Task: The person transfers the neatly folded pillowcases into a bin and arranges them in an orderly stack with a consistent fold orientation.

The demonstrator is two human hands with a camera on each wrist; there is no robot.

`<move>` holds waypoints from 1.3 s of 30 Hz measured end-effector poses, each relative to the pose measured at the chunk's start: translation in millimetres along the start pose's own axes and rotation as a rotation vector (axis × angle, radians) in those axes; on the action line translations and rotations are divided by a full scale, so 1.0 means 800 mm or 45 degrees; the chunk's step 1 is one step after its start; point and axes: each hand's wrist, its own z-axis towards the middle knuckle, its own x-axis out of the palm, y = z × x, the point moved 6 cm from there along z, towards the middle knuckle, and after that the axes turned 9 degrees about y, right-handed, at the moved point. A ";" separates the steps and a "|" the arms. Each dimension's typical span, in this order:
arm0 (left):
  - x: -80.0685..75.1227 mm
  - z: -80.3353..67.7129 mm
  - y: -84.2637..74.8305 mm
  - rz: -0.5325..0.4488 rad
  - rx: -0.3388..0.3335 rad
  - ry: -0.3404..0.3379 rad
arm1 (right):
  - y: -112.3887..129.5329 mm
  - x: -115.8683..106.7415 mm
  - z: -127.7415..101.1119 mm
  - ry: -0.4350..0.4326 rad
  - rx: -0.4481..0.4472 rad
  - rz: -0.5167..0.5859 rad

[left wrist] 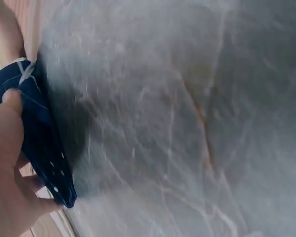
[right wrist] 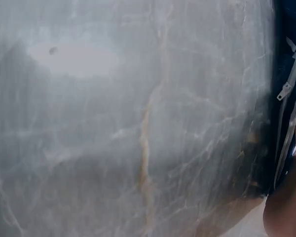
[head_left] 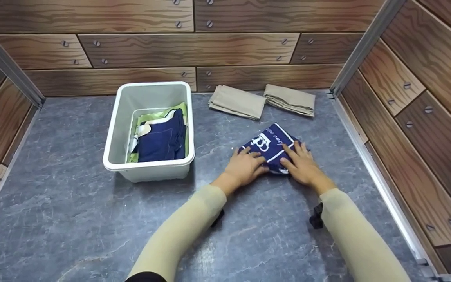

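Grey marble-patterned tabletop (head_left: pixel 73 219) fills most of what I see, walled by brown wood-grain panels (head_left: pixel 139 47), with a white rectangular plastic bin (head_left: pixel 112 129) left of centre holding folded navy and green clothes (head_left: pixel 161 137), and two folded beige cloths (head_left: pixel 262 101) lying just beside each other by the back wall. Right of the bin, apart from it, I have a folded navy blue garment with white lettering (head_left: pixel 269 141) lying flat on the tabletop. My left hand (head_left: pixel 244 166) and right hand (head_left: pixel 303 165) both rest on its near edge with fingers stretched out fairly flat, pressing down rather than gripping.
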 end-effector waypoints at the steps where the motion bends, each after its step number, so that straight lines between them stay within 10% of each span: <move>1: -0.002 0.001 0.003 -0.016 0.007 -0.017 | 0.001 -0.001 0.000 -0.004 -0.001 0.009; 15: -0.019 -0.007 0.053 -0.232 -0.160 -0.213 | 0.020 0.000 -0.018 -0.079 0.003 -0.195; 21: -0.026 -0.010 0.059 -0.293 -0.103 -0.269 | 0.023 0.001 -0.016 -0.087 -0.004 -0.219; 32: -0.012 -0.014 0.061 -0.242 -0.094 -0.037 | 0.021 0.004 -0.018 -0.045 0.018 -0.230; 39: -0.005 -0.018 0.043 -0.084 -0.048 -0.050 | 0.035 0.003 -0.017 -0.027 0.061 -0.282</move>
